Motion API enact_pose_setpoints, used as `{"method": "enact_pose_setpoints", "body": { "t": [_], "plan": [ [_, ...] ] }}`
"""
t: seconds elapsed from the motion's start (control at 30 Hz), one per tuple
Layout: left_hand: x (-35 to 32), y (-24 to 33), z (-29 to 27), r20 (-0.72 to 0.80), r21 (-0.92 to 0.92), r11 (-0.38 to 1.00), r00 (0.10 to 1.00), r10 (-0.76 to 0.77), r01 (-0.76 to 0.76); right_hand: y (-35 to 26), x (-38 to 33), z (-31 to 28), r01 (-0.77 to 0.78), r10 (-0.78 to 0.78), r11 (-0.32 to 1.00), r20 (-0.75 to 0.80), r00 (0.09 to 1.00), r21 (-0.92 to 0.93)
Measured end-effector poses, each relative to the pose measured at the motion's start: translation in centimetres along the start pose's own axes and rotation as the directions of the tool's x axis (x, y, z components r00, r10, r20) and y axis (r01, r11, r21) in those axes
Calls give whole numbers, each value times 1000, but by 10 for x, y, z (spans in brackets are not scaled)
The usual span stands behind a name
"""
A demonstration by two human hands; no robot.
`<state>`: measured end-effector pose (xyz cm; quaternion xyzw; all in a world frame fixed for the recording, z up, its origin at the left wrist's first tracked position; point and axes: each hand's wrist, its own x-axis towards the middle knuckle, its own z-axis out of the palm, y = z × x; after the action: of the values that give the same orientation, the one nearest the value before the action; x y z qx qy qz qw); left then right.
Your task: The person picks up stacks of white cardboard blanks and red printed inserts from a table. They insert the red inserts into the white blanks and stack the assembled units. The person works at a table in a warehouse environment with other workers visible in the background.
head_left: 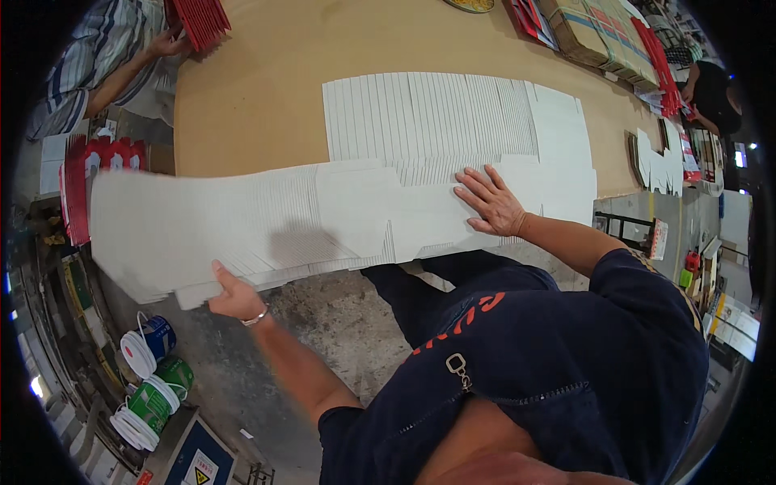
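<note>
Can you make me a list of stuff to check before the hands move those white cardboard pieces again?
1. Left hand has hold of the fanned white cardboard sheets: ok, it grips their near edge.
2. Right hand presses the sheets flat: ok, palm down, fingers spread.
3. Sheets fully on the brown table: not ok, the left part hangs past the edge.
4. Second white stack stays apart: cannot tell, the stacks overlap.
5. Other person's hand is away: ok, at the far corner with red cards.

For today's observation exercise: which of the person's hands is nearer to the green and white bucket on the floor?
Left. The left hand grips the fanned white card sheets' overhanging edge, above the green and white bucket. The right hand presses flat on the sheets over the table, farther away.
</note>
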<state>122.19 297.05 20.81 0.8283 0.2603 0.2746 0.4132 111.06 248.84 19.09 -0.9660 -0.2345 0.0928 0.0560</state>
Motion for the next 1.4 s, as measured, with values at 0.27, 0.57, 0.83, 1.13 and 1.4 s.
{"method": "enact_pose_setpoints", "body": {
  "t": [0.27,0.57,0.83,1.13,1.4],
  "plan": [
    [23,-30,-12,314,-562,655,863,-395,505,2,-1,0,11,-11,1000,-12,1000,9],
    [5,1,-9,9,46,996,997,-73,72,4,-7,0,2,-2,1000,4,1000,23],
    [26,-26,-19,518,-692,456,825,-226,559,6,-10,-4,-8,9,999,-8,1000,33],
    [42,-110,-9,458,-658,439,788,-412,612,-5,10,-23,19,-22,998,59,998,54],
    [77,-162,-51,361,-520,457,671,-648,721,-17,143,-58,108,-106,988,-25,994,110]
  ]
}}
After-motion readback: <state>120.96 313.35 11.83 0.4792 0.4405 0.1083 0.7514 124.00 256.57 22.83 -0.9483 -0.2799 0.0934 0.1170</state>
